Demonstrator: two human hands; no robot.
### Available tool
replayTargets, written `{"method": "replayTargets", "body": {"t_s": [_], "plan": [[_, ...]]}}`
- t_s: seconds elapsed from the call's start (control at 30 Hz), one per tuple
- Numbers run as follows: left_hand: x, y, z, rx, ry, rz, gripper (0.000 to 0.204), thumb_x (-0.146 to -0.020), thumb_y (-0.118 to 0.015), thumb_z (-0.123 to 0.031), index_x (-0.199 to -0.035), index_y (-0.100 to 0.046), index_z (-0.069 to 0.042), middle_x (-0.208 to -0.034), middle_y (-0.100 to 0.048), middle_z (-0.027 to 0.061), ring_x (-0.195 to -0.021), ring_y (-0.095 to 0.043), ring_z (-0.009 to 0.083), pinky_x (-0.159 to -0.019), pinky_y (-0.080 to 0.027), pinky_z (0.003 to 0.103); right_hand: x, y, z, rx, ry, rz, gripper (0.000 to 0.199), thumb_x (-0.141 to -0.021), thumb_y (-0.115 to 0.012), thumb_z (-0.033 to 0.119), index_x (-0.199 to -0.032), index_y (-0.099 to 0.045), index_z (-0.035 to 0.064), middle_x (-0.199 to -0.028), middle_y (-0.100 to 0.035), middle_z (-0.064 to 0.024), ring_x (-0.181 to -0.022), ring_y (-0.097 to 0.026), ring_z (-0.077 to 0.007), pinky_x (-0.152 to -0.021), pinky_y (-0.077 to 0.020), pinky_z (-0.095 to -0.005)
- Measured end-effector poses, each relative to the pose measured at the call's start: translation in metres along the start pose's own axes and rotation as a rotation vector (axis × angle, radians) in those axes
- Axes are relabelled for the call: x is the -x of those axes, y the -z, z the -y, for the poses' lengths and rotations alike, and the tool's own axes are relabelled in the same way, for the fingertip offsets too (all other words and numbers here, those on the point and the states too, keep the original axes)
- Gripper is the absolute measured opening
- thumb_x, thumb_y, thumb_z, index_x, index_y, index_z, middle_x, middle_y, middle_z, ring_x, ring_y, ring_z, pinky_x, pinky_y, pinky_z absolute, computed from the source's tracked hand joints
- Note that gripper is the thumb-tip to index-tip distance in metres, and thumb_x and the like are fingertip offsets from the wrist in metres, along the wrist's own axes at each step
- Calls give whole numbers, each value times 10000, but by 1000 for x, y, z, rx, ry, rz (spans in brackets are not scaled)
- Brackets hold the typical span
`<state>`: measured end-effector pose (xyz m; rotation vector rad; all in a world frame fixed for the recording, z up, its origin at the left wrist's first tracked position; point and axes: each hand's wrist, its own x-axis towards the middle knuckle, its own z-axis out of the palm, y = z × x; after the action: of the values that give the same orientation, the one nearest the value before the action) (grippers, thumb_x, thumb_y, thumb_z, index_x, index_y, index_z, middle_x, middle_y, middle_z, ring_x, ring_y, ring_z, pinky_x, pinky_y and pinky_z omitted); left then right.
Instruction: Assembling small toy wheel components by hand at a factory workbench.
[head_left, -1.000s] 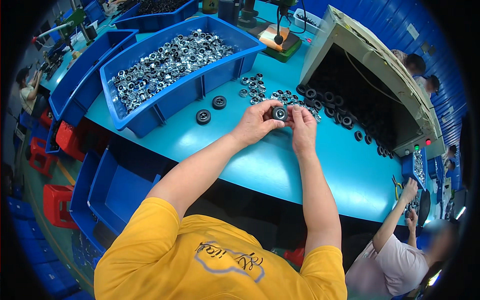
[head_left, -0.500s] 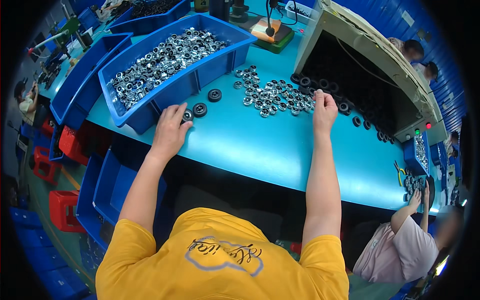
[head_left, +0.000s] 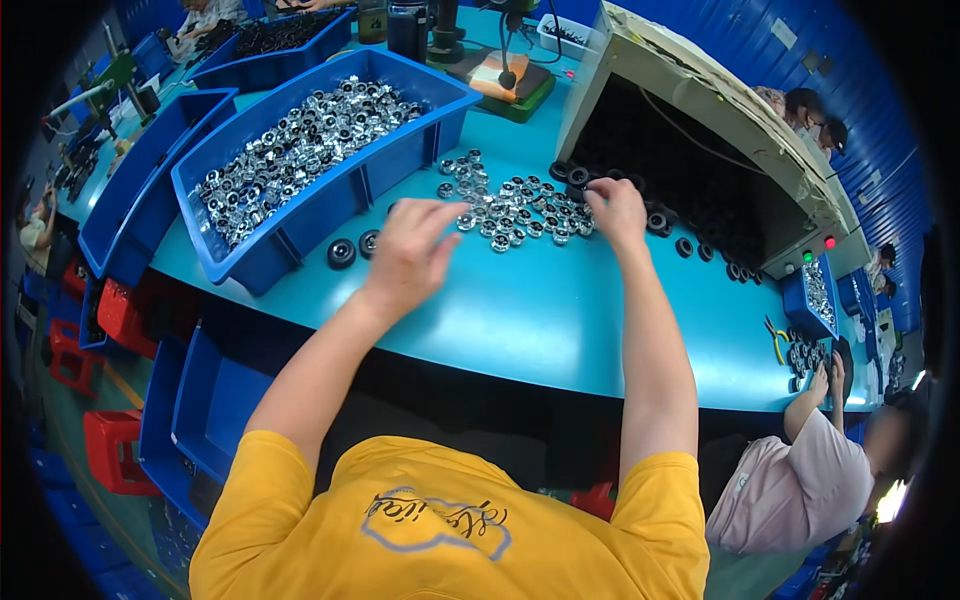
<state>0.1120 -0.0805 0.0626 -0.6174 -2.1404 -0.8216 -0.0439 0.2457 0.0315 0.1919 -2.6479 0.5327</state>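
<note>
My left hand (head_left: 408, 255) is above the table, thumb and fingers apart and slightly blurred. Its fingertips reach toward the near-left side of a spread of shiny silver wheel hubs (head_left: 515, 208). Beside and behind that hand lie small black wheels (head_left: 341, 253), one partly covered by it. My right hand (head_left: 617, 210) is at the right side of the hubs, its fingers closed on a black tyre (head_left: 578, 178) at the edge of the tyre pile; the fingers partly hide the grip. More black tyres (head_left: 657, 223) lie to the right of this hand.
A blue bin (head_left: 365, 190) full of silver hubs stands at the left. A beige open-fronted machine box (head_left: 590, 95) stands behind the tyres. Farther right, a co-worker's hands (head_left: 825, 380) are near small wheels and yellow-handled pliers (head_left: 778, 345). Red stools (head_left: 118, 450) stand on the floor.
My left hand has left the black wheel it was touching and moved right toward the hubs. My right hand stays near the tyres, its fingers now lower over them. The whole view has shifted slightly.
</note>
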Motion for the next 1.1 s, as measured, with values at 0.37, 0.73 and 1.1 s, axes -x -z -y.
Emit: {"method": "replayTargets", "body": {"t_s": [0.37,0.73,1.1], "plan": [[-8,-86,19,935,564,165,337,-977,-644,-147,-1297,-600,-50,-968,-651,54,-827,-611,129,-669,-533,279,30,30,105,-632,117,-65,222,-772,-803,113,-988,-759,87,-938,-612,-64,-834,-622,-210,-711,-511,-325],[-9,-73,35,1653,793,254,391,-1014,-593,-293,-1271,-544,-3,-1090,-664,111,-952,-668,176,-759,-567,328,77,19,136,-808,162,-62,286,-756,-793,47,-1036,-739,67,-991,-647,-67,-879,-632,-192,-756,-513,-305],[-14,-68,32,1875,758,320,478,-972,-642,-218,-1366,-450,-28,-1331,-579,178,-1151,-630,258,-932,-554,355,62,27,72,-141,-3,258,353,-757,-804,128,-1094,-717,70,-1096,-622,-109,-853,-637,-264,-783,-536,-383]]}}
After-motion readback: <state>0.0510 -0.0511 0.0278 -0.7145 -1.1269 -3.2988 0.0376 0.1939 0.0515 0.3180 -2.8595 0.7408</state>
